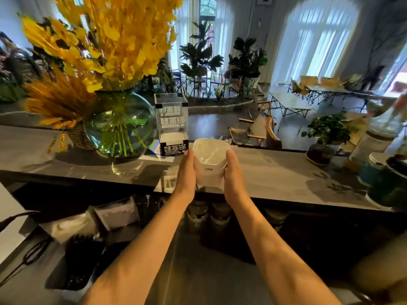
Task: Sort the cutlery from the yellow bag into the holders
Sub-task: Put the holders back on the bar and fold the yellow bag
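Left hand point(187, 170) and right hand point(233, 172) clasp white holder point(208, 166) at 9 and 3 o'clock, steadying it on desk point(275, 172), probably for loading.

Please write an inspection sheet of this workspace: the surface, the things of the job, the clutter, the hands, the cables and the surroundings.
Surface: grey counter, a lower shelf in shadow beneath it.
Job's things: white holder marked CRBW stands at the counter's near edge; pale contents inside, too blurred to name. Yellow bag: nothing seen.
Clutter: glass vase of yellow flowers, clear printed box, small potted plant, jars at far right.
Hands: left hand and right hand press the holder's two sides; whether the fingers curl behind it is hidden.
Cables: thin dark wire at lower left.
Surroundings: tall curtained windows, large plants, folding tables and chairs.
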A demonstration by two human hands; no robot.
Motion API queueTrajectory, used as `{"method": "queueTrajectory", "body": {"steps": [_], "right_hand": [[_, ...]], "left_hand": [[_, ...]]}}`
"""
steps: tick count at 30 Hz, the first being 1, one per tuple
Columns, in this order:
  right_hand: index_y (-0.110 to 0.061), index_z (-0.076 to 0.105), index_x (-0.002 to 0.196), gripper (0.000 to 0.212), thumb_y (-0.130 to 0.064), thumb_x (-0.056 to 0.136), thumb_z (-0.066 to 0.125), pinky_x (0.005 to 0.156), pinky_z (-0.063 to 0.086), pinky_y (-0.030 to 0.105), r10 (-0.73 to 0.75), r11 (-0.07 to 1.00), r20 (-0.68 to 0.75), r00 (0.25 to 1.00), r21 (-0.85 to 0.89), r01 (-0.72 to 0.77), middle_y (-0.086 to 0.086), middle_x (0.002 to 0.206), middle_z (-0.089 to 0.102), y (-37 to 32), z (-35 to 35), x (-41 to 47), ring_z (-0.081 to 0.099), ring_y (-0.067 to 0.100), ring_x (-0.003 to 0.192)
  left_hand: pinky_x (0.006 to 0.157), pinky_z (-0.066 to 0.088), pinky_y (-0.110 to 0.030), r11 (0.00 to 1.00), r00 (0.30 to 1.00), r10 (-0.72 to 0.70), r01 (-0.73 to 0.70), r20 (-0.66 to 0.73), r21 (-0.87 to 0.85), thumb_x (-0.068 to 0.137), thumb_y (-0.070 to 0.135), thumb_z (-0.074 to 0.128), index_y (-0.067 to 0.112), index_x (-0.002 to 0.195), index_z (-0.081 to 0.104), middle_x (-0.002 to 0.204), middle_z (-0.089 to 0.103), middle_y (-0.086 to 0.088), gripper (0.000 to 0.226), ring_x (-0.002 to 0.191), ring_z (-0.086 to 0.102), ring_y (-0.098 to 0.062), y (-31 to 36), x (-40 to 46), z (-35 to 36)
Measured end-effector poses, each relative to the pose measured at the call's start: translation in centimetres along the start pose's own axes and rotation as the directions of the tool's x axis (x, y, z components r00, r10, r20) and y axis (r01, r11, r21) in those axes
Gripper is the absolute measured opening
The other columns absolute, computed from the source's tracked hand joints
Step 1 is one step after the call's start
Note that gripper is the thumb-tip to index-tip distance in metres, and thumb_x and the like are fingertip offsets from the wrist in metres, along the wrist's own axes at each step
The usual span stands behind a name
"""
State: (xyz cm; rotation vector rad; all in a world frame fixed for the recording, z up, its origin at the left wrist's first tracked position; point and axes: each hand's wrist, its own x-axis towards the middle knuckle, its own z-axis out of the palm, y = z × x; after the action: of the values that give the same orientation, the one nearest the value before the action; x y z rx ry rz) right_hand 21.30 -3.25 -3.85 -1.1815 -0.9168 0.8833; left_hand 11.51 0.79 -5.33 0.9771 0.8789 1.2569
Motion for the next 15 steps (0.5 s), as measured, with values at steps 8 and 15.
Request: {"method": "queueTrajectory", "body": {"steps": [8,15], "right_hand": [[-0.052,0.054,0.133,0.064,-0.083,0.082,0.031,0.101,0.051,0.051,0.149,0.989,0.007,0.989,0.006,-0.149,-0.007,0.132,0.062,4.2,2.5,5.7,0.058,0.018,0.120],[-0.030,0.051,0.143,0.046,-0.047,0.107,0.028,0.101,0.047,0.031,0.042,0.992,-0.046,0.998,-0.113,-0.047,-0.006,0.135,0.059,3.9,2.6,5.2,0.054,0.010,0.123]], "left_hand": [[0.094,0.051,-0.033,0.998,0.995,-0.066,0.065,-0.080,-0.006,0.107,0.046,0.027,0.022,0.122,0.064,0.120,0.069,-0.006,0.046,0.114,0.063,-0.019,-2.5,6.0,-1.2],[0.105,0.046,-0.033,0.996,0.999,0.008,-0.004,-0.040,0.092,0.103,0.057,0.025,0.026,0.133,0.058,0.131,0.064,0.001,0.054,0.124,0.057,-0.013,-2.3,5.3,-2.3]]}}
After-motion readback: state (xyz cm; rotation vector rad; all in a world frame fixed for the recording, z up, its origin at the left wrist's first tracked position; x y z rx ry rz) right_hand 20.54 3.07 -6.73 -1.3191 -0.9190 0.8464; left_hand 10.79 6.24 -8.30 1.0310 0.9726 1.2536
